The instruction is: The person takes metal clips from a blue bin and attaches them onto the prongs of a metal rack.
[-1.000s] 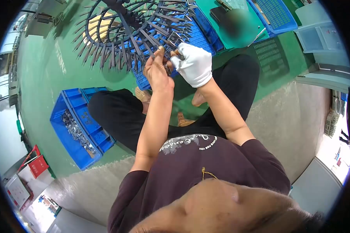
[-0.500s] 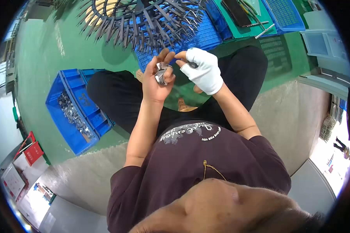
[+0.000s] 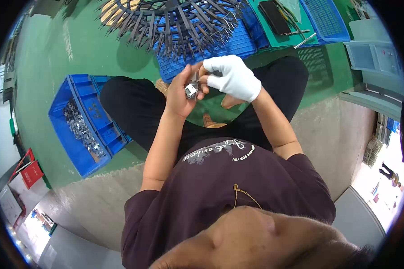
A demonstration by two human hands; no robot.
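Observation:
My left hand (image 3: 180, 95), bare, curls around several small shiny metal pieces (image 3: 191, 90) that show between palm and fingers. My right hand (image 3: 236, 80) wears a white glove with the fingertips uncovered. Its thumb and fingers are pinched together against the fingertips of my left hand, beside the metal pieces; what they grip is too small and hidden to name. Just beyond both hands is a round rack (image 3: 179, 22) with many dark, radiating prongs, above a blue crate (image 3: 168, 69).
A divided blue bin (image 3: 60, 119) with small metal parts (image 3: 80, 127) stands left of my knee. At the upper right, a green surface (image 3: 278, 41) bears a dark case (image 3: 274, 18) and tools, next to a blue basket (image 3: 327, 20). A person (image 3: 390, 175) is far off at right.
My hands have come together, with the gloved fingers now at the metal pieces. The fingers of my left hand have folded inward. The view has shifted slightly.

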